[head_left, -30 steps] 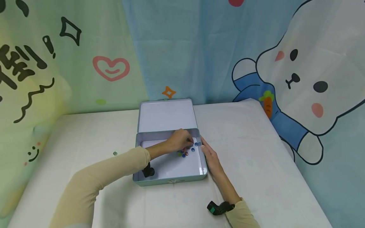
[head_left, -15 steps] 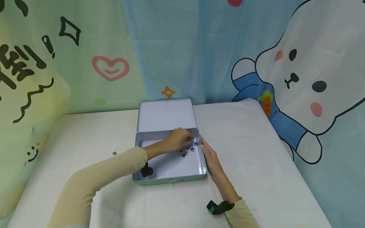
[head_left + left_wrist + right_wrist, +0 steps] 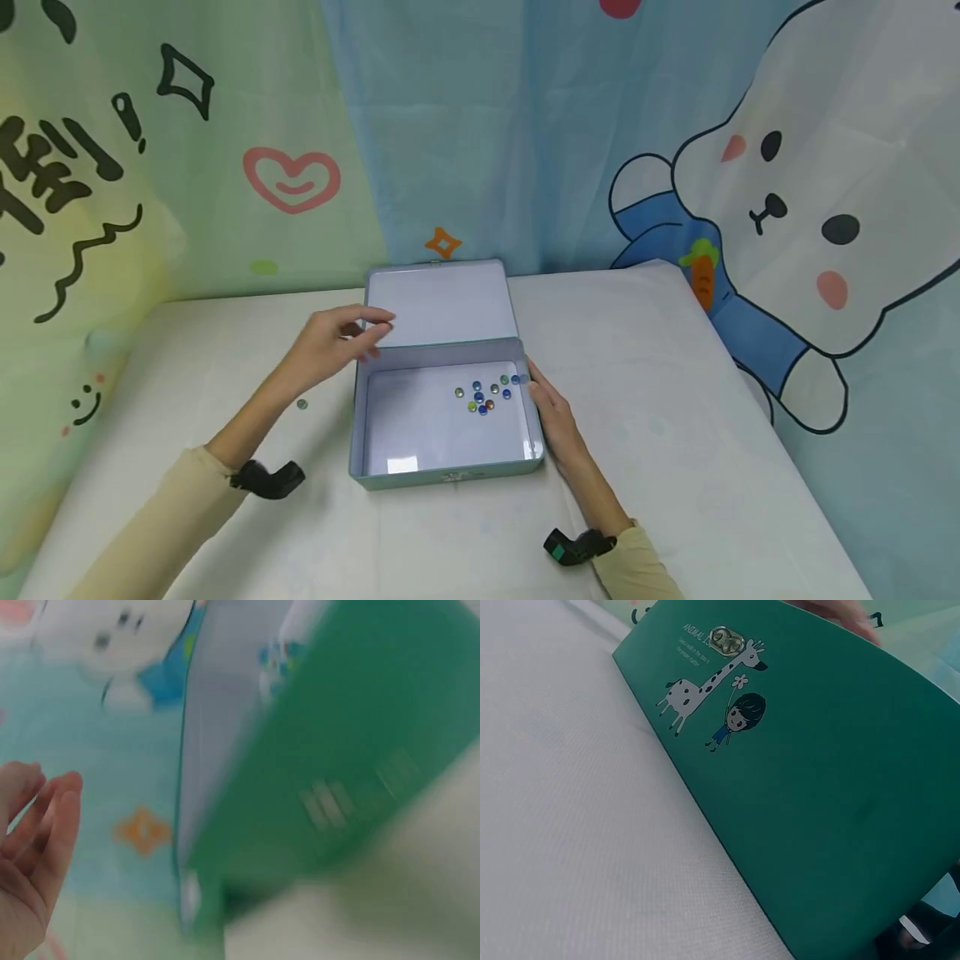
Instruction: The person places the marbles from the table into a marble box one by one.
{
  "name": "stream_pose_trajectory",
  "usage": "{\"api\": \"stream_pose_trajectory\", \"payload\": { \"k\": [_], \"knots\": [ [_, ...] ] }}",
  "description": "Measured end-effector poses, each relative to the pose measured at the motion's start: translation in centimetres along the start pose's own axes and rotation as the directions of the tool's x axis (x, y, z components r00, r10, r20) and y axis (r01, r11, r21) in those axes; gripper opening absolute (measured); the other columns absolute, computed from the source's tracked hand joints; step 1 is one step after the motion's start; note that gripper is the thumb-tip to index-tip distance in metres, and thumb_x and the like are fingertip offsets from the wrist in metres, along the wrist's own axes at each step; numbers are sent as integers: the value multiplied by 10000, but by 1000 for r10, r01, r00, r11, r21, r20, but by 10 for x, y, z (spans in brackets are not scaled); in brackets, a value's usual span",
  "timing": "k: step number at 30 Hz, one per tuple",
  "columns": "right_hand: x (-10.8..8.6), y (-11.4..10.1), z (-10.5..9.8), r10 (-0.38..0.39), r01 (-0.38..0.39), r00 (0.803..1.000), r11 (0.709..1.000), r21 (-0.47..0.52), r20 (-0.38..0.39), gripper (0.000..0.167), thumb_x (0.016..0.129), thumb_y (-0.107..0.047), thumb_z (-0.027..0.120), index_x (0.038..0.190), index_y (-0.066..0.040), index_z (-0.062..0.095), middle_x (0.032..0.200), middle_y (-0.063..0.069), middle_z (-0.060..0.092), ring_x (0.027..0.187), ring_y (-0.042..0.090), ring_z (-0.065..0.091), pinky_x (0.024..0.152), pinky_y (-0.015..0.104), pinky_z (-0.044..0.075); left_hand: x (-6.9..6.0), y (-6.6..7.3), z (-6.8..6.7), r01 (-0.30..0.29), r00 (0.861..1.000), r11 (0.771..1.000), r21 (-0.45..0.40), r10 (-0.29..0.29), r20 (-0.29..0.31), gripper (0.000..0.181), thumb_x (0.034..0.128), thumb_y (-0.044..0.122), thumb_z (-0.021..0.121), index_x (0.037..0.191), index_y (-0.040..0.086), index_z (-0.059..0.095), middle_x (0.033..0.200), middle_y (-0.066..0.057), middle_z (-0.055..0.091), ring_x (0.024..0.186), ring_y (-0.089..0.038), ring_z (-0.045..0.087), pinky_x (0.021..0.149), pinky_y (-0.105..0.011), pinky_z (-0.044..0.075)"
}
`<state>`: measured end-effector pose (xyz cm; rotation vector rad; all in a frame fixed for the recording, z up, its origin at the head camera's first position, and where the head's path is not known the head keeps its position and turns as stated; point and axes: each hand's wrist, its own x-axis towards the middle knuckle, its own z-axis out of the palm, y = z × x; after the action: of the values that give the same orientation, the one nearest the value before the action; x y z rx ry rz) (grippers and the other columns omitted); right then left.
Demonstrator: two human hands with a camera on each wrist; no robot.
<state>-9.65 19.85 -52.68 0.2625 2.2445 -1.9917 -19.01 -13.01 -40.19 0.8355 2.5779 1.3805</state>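
A shallow tin box (image 3: 447,479), pale inside and green outside, stands with its lid (image 3: 442,304) folded back. Several glass marbles (image 3: 478,397), blue, green, yellow and orange-red, lie inside towards the right. One green marble (image 3: 302,404) sits on the table left of the box. My left hand (image 3: 330,346) hovers over the left edge near the hinge, fingers loosely bent and apart, holding nothing. In the left wrist view the same hand (image 3: 37,855) is seen beside the blurred box. My right hand (image 3: 555,417) rests along the outer right wall, fingers fairly straight against it.
A white cloth (image 3: 660,467) covers the table. Behind it hangs a printed curtain (image 3: 480,125) with a cartoon rabbit. The box front carries a metal clasp (image 3: 726,641) and a giraffe drawing (image 3: 697,690). Black wrist cameras (image 3: 267,481) sit on both wrists.
My left hand has drawn back left and up out of the box, uncovering more marbles on its floor. The right hand and the box stay in place.
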Motion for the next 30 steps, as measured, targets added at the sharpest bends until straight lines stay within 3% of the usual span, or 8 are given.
{"api": "stream_pose_trajectory", "payload": {
  "k": [3, 6, 10, 13, 17, 23, 26, 30],
  "knots": [
    [0, 0, 0, 0, 0, 1000, 1000, 6, 0, 479, 1024, -436, 377, 1496, -378, 316, 1596, -106, 267, 1521, 172, 147, 1243, 443, 98, -35, -28, -26, 100, 991, 993, 61, -94, -95, 273, 950, 222, 628, 1203, 126, 670, 1072, -129, 721, 732, -20, 673, 616, -261, 581],
    [-1, -1, -1, 0, 0, 1000, 1000, 11, -6, 483, 1024, -440, 380, 1498, -370, 318, 1595, -104, 272, 1520, 171, 151, 1243, 443, 99, -68, -53, -39, 188, 973, 974, 128, -167, -157, 278, 963, 258, 607, 1198, 123, 669, 1065, -127, 724, 751, -1, 667, 617, -242, 574],
    [-2, -1, -1, -6, 6, 1000, 1000, 23, 6, 493, 1028, -429, 377, 1509, -349, 306, 1599, -94, 264, 1522, 177, 141, 1243, 447, 91, -105, -81, -40, 258, 950, 953, 160, -219, -224, 278, 966, 241, 602, 1179, 78, 676, 1078, -157, 719, 758, -60, 689, 604, -220, 568],
    [-1, 0, 0, -6, 6, 1000, 1000, 28, 9, 488, 1030, -419, 376, 1508, -349, 308, 1599, -96, 264, 1522, 175, 140, 1244, 447, 89, -123, -94, -36, 297, 934, 944, 144, -257, -247, 294, 961, 226, 610, 1191, 52, 666, 1090, -178, 709, 765, -3, 664, 601, -213, 568],
    [0, 1, 0, -11, 11, 1000, 1000, 25, 5, 474, 1036, -391, 373, 1505, -354, 315, 1597, -95, 272, 1521, 180, 146, 1242, 459, 89, -131, -102, -28, 336, 923, 931, 144, -295, -248, 315, 945, 236, 637, 1211, 70, 656, 1113, -171, 700, 805, 38, 619, 612, -212, 561],
    [0, 0, 1, -12, 12, 1000, 999, 30, 5, 475, 1038, -388, 372, 1507, -349, 311, 1601, -92, 261, 1523, 182, 139, 1243, 455, 84, -125, -110, -14, 311, 941, 910, 275, -255, -222, 280, 890, 174, 704, 1153, 77, 699, 1058, -136, 711, 846, -245, 677, 609, -202, 509],
    [0, -1, 1, -5, 5, 1000, 1000, 29, 4, 480, 1037, -387, 373, 1510, -341, 304, 1605, -91, 249, 1524, 181, 131, 1244, 451, 80, -121, -112, -9, 297, 948, 899, 323, -237, -213, 254, 856, 146, 736, 1103, 87, 728, 1007, -111, 721, 820, -261, 688, 604, -217, 492],
    [-1, -1, 1, -5, 5, 1000, 1000, 26, 4, 486, 1037, -389, 373, 1514, -336, 297, 1607, -92, 244, 1525, 177, 127, 1245, 445, 80, -117, -109, -6, 311, 946, 872, 378, -247, -209, 206, 845, 159, 745, 1047, 117, 753, 986, -86, 729, 800, -222, 676, 582, -241, 461]
  ]
}}
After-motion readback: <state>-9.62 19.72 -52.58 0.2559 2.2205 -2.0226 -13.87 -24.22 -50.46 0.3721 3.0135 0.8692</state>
